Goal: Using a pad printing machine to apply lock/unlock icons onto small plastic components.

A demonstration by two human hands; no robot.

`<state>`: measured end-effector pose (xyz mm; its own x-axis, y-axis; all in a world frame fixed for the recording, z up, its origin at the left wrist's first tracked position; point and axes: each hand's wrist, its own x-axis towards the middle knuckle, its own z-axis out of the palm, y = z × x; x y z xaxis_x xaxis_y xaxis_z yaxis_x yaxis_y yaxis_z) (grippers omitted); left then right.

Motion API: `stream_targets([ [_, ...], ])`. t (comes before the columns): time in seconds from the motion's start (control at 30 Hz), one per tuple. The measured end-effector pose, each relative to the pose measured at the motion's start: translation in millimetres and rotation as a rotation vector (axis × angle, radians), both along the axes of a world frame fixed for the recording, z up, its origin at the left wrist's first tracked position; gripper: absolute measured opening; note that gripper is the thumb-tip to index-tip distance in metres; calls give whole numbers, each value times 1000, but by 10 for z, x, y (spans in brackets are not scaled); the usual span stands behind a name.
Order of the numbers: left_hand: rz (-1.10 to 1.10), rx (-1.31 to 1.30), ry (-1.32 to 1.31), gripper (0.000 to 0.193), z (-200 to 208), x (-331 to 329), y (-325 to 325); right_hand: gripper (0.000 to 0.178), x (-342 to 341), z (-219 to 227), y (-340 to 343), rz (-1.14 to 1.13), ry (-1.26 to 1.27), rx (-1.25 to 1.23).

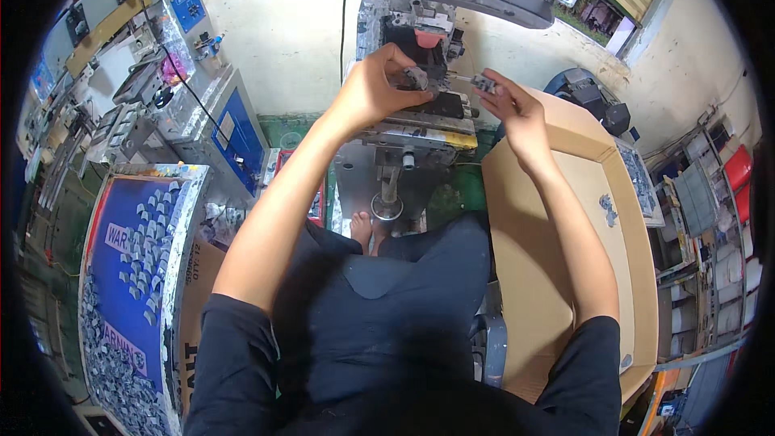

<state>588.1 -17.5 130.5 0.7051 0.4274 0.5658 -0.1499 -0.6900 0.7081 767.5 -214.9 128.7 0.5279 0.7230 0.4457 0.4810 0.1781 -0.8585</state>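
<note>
My left hand (386,85) reaches to the machine (412,40) in front of me, with thumb and fingers closed around a small grey part (416,77). Its exact kind is too small to make out. To the right, my right hand (517,109) pinches another small grey part (483,82) between thumb and fingers, held a little away from the machine. Behind my left hand, a reddish piece (429,38) sits on the machine above its dark bed. My left fingers partly hide the spot where the left part meets the machine.
On my left, a blue-topped tray (113,274) bears many small grey parts, some in rows, others heaped. A large cardboard box (525,274) with a few grey pieces stands at my right. Another machine (234,129) stands at far left; shelves (718,258) line the far right.
</note>
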Motion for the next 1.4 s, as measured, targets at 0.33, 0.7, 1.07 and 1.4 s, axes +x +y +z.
stream_targets([
  [0.33,-29,-104,-208,40,88,-1172,-398,20,-392,1,471,-35,-357,-19],
  [0.7,49,63,-228,47,93,-2677,-684,29,-438,-96,429,-84,-685,-146],
  [1.07,136,275,-149,49,345,-3113,-1139,42,-1223,309,-66,87,-721,-148],
  [1.4,42,276,-177,43,435,-2670,-1464,47,-2259,548,-661,505,-790,185],
])
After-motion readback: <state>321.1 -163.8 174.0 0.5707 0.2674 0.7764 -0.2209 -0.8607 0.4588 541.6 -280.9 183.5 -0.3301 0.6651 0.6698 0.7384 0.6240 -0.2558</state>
